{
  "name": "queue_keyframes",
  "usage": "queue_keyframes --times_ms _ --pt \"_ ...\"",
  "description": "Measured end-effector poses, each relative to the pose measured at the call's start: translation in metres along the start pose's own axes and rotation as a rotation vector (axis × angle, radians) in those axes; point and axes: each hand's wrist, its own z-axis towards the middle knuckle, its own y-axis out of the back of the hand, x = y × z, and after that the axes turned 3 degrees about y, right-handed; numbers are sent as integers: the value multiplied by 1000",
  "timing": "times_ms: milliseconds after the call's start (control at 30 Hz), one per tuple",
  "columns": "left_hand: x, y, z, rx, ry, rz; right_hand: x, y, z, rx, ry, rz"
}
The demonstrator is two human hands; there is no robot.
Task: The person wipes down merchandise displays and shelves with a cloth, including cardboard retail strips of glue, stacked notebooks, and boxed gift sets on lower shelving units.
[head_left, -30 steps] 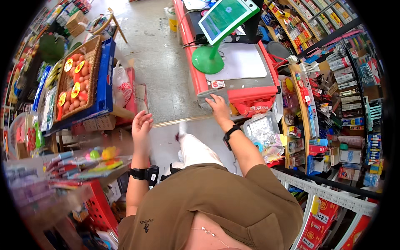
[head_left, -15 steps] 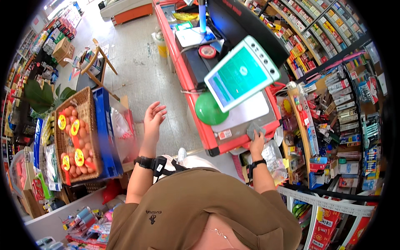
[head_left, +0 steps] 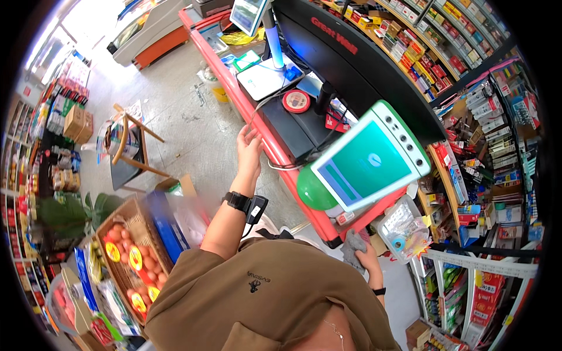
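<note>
My right hand (head_left: 370, 261) is closed on a grey cloth (head_left: 353, 250), which hangs just off the near corner of the red-edged counter (head_left: 274, 145). My left hand (head_left: 250, 153) reaches forward to the counter's left edge, its fingers apart and nothing visibly gripped. A thin pale cable (head_left: 256, 108) runs down close to those fingertips; whether they touch it I cannot tell. On the near end of the counter stands a white-framed payment screen (head_left: 369, 159), with a green rounded base (head_left: 316, 188) partly hidden beneath it.
A large black monitor (head_left: 357, 58) leans over the counter, beside a red tape roll (head_left: 296, 101) and a white flat device (head_left: 269, 79). To the left are a wicker basket of eggs (head_left: 153, 237) and a wooden chair (head_left: 126, 140). A clear plastic box (head_left: 399, 225) sits right.
My right hand has drawn the cloth back off the counter's near corner. My left hand has moved forward to the counter's left edge. The whole view has shifted.
</note>
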Motion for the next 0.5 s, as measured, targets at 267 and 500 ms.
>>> queue_keyframes --times_ms 267,500 --pt "-64 30 130 67 -32 -72 155 -90 32 -25 95 47" --pt "-114 51 206 19 -93 -158 234 -121 98 60 201 65"
